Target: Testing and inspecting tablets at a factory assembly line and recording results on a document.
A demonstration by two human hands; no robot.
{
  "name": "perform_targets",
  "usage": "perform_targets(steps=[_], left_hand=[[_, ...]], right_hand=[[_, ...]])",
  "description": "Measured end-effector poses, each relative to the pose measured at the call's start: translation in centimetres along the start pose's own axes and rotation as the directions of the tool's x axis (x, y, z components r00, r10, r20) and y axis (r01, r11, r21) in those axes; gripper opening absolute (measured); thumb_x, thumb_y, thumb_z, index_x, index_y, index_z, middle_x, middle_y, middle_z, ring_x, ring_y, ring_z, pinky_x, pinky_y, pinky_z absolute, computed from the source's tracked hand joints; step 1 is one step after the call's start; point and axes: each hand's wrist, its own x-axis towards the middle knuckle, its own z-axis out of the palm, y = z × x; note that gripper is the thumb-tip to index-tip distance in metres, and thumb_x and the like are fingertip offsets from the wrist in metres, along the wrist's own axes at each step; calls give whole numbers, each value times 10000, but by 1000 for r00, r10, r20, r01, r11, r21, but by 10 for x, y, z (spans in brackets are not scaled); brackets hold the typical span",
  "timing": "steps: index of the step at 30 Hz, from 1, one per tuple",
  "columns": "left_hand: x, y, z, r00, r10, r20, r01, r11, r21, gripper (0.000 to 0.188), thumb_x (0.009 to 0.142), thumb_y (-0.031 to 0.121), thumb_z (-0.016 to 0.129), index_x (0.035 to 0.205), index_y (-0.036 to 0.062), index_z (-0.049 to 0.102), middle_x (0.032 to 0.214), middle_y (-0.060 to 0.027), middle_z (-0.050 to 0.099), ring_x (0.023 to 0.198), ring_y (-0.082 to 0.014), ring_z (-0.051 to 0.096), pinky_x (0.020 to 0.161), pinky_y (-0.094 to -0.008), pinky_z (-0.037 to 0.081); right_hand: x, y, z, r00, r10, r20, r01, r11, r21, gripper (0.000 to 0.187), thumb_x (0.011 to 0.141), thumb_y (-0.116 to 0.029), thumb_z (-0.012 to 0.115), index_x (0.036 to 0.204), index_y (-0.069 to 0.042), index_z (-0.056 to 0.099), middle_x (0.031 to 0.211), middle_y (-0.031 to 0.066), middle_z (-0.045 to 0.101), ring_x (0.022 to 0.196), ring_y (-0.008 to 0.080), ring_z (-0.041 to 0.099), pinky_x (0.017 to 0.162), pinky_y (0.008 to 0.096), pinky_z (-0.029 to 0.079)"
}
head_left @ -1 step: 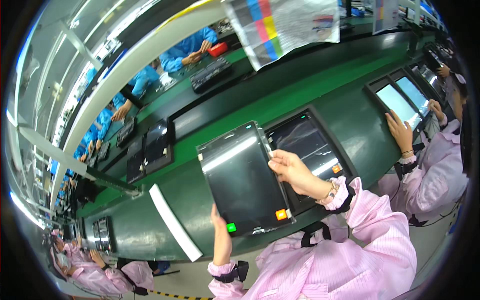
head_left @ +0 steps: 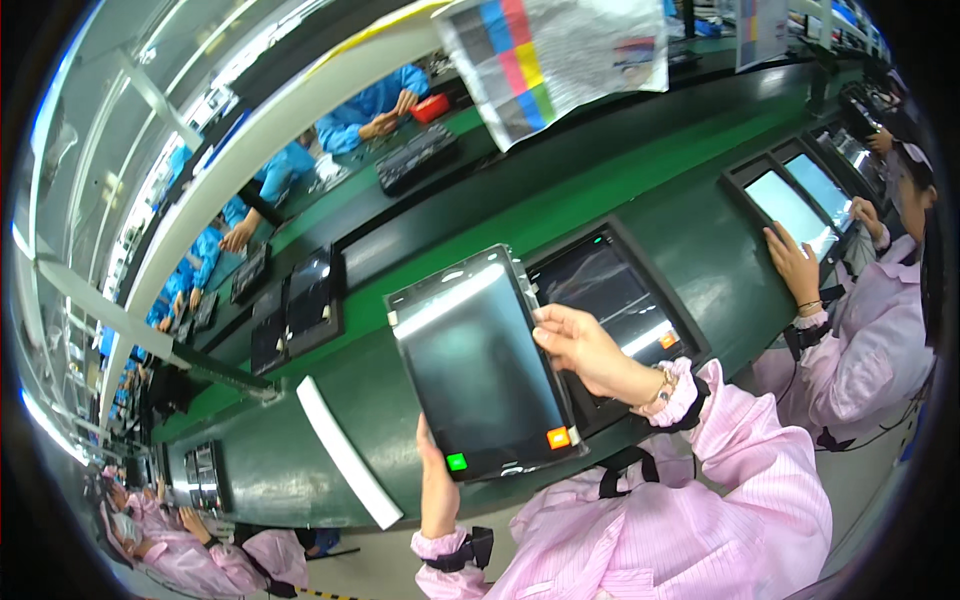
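A: We have the dark tablet panel (head_left: 478,365) lifted off the green conveyor bench (head_left: 640,200), tilted up toward us. Our left hand (head_left: 436,482) pinches its lower edge near the green sticker (head_left: 457,461), fingers closed on the rim; our right hand (head_left: 583,347) curls round the right long edge, thumb on the frame, fingers behind.

B: And the grip? Both are holding by edges only, as far as we can see (how far the fingers behind the panel wrap, we cannot tell).

A: That's our worry. An edge pinch on a smooth glass face could slip, and the panel would drop onto the black fixture tray (head_left: 615,300) just under it, corner first. A thumb straying onto the screen would also smear it.

B: What about room? To our right a co-worker's hand (head_left: 795,262) rests on a lit screen (head_left: 790,208), well apart from ours. To the left the bench is open up to the white strip (head_left: 345,450) at its near edge, and more dark panels (head_left: 300,305) lie farther along.

A: So swinging left or straight down looks free. Upward, the hanging colour chart (head_left: 555,50) is well above us. The near bench edge sits just below our left wrist; we'd judge that the one place to knock the panel's corner
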Motion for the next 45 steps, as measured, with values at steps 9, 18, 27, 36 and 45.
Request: perform_targets(steps=[9,18,27,36,45], left_hand=[[-18,-15,58,950,-286,123,238,416,-878,488,976,379,362,1422,255,211,1375,-83,382,1207,-340,443,858,-582,467],[-2,-7,94,854,-187,486,513,459,-725,514,968,393,349,1422,306,123,1355,-192,362,1028,-489,537,508,-623,541],[92,70,162,878,167,449,54,898,-437,499,978,404,306,1431,306,119,1379,-142,359,1155,-399,489,704,-580,555],[161,92,195,778,264,569,1,907,-422,713,931,211,467,1451,267,-18,1450,-123,233,1248,-374,399,876,-586,475],[173,86,198,798,213,564,50,909,-413,841,858,-29,498,1452,236,-35,1458,-130,189,1265,-365,375,887,-601,465]], right_hand=[[-39,-104,3,791,-612,26,555,698,-452,300,946,-168,502,1206,-25,458,648,37,588,559,49,516,512,237,421],[-50,-99,-69,926,-372,-70,369,928,-51,202,922,-102,503,1086,-1,563,735,-27,591,636,23,512,552,182,397],[-26,-152,-76,951,-306,47,299,947,120,481,984,-386,363,1169,26,529,1089,93,611,996,174,588,894,322,462],[48,-184,-122,903,-429,7,420,888,185,423,966,-349,440,1090,34,569,1039,92,628,914,143,617,782,291,512],[60,-180,-130,909,-417,2,408,890,204,410,968,-342,442,1080,26,582,1037,80,633,918,132,612,794,287,502]])
